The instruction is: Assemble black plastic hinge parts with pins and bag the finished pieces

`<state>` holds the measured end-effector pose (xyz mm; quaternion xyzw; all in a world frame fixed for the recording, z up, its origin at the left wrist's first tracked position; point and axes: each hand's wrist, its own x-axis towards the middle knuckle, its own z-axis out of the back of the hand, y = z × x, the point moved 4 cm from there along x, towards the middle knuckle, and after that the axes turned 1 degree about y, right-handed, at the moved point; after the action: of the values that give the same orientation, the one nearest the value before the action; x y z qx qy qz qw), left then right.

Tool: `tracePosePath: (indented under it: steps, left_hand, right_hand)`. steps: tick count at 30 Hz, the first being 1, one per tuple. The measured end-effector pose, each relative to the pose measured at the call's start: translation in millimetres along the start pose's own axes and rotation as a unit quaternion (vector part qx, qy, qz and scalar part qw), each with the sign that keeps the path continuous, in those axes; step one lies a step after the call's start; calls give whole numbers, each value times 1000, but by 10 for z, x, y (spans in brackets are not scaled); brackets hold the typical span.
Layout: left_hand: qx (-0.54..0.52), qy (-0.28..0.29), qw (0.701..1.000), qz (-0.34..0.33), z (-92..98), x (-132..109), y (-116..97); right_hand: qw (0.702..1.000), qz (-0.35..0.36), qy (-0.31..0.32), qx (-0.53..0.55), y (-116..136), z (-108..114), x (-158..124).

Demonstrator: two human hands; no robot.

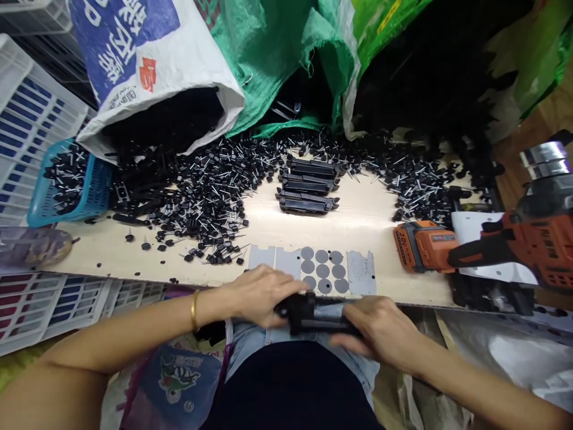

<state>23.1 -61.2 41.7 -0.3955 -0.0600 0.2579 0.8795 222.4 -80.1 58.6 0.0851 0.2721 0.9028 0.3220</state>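
Note:
Between my two hands, above my lap at the table's front edge, is a long black plastic part (304,313), blurred by motion. My left hand (264,294) is closed on its left end. Around its right end the fingers of my right hand (376,328) are wrapped. Just beyond lie grey flat pads (322,270), some of them round. Farther back, several similar black plastic assemblies (308,203) lie side by side in a stack-like row. Small black knobs with metal pins (210,203) are heaped to their left, and more such knobs (416,185) lie to the right.
An orange cordless drill (514,239) lies on the right of the table (367,209). At the left stand a blue basket (96,188) of knobs and a white crate (36,131). Behind, a white sack (179,60) and a green sack (264,48) hold black parts.

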Motion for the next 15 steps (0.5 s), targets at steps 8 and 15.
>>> tracePosePath:
  steps: [8,15]
  left_hand:
    - [-410,-324,849,79,-367,-9,-501]
    - [-226,-448,856,121,-81,212,-275]
  right_hand:
    - [833,-102,-27,543,391,-179,185]
    - [790,-190,-357,461,191,-296,621]
